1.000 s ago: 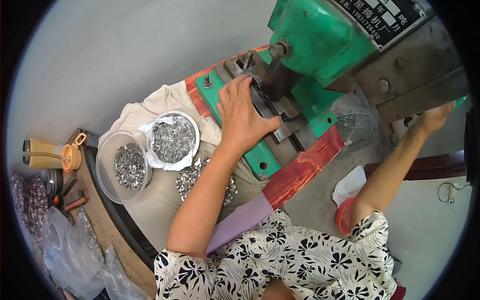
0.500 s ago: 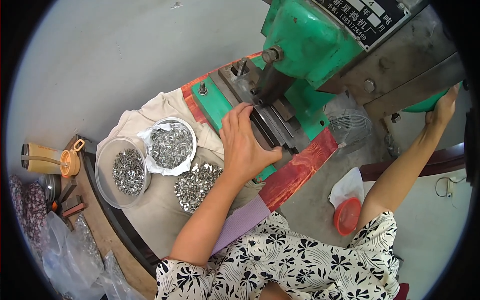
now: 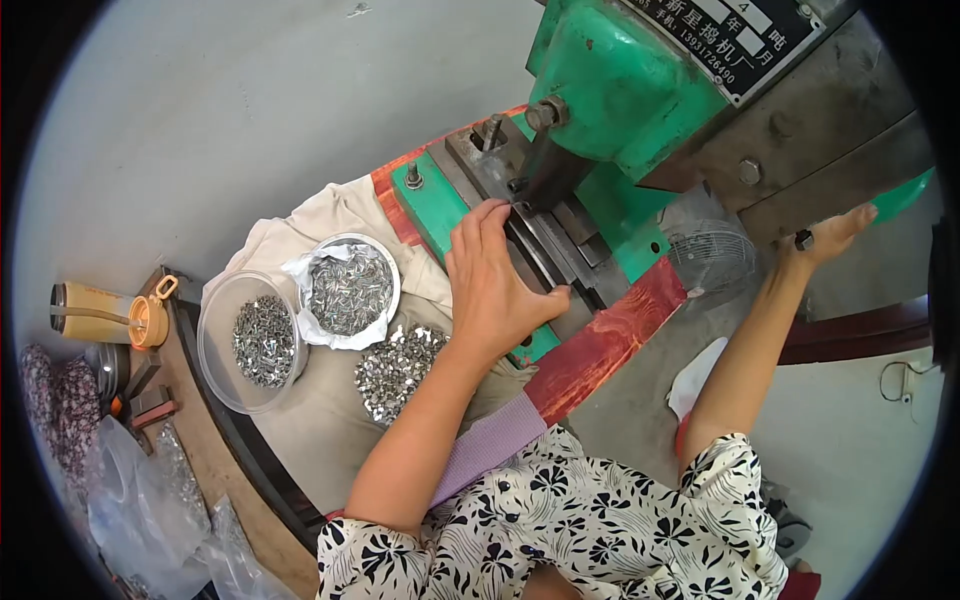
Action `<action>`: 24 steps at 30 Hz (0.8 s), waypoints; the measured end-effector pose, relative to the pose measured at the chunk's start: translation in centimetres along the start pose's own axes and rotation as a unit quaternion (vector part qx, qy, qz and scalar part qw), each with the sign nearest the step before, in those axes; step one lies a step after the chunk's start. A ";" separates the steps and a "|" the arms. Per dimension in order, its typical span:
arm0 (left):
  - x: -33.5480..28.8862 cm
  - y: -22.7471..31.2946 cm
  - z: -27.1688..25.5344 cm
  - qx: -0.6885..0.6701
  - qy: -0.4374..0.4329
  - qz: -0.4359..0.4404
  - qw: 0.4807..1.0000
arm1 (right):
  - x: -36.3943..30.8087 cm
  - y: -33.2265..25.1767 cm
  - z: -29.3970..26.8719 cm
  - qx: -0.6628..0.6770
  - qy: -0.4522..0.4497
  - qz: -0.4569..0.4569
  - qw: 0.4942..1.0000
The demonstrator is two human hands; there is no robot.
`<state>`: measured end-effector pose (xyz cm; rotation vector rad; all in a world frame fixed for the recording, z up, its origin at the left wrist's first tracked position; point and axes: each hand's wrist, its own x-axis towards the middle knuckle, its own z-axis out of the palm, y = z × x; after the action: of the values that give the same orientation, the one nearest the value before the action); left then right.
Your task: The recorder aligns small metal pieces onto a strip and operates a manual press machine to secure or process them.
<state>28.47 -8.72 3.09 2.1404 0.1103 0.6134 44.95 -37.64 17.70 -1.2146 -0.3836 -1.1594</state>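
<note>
My left hand (image 3: 492, 285) reaches over the bed of a green press (image 3: 620, 90). Its thumb and fingers are spread apart, the fingertips beside the dark metal die (image 3: 545, 255) under the ram (image 3: 552, 172). I make out no part between them. At the far right, my right hand (image 3: 832, 238) is at the edge of a green wheel (image 3: 905, 198), closed about its rim as far as shows; the press body and a bolt hide some fingers. Left of my left forearm lies a heap of small shiny metal pieces (image 3: 400, 368).
On the beige cloth (image 3: 300, 440) stand a clear tub (image 3: 212, 375) and a paper-lined round dish (image 3: 393, 275), both with small metal parts. A yellow bottle (image 3: 95, 312) and plastic bags (image 3: 140, 510) are at far left. A wire-guarded fan (image 3: 708, 255) stands beyond the table.
My right hand has shifted left and slightly down, partly behind the press body. My left hand keeps its place at the die. The whole view has shifted slightly.
</note>
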 end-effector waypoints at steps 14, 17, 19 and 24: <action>1.4 -1.1 -1.5 -0.058 -0.082 0.000 0.995 | -17.5 -1.6 2.2 -0.219 -0.378 0.173 0.883; 1.8 -1.6 -1.4 -0.064 -0.086 -0.006 0.994 | -17.0 -2.5 5.0 -0.305 -0.509 0.175 0.785; 2.0 -1.4 -1.2 -0.073 -0.090 -0.004 0.993 | -16.8 -0.5 4.8 -0.267 -0.524 0.217 0.780; 2.0 -1.3 -1.7 -0.078 -0.102 -0.027 0.991 | -16.4 -0.5 5.0 -0.181 -0.563 0.320 0.740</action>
<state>29.59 -6.11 3.72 2.0288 0.0071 0.3558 39.31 -25.30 7.26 -2.1121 -0.5625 0.2491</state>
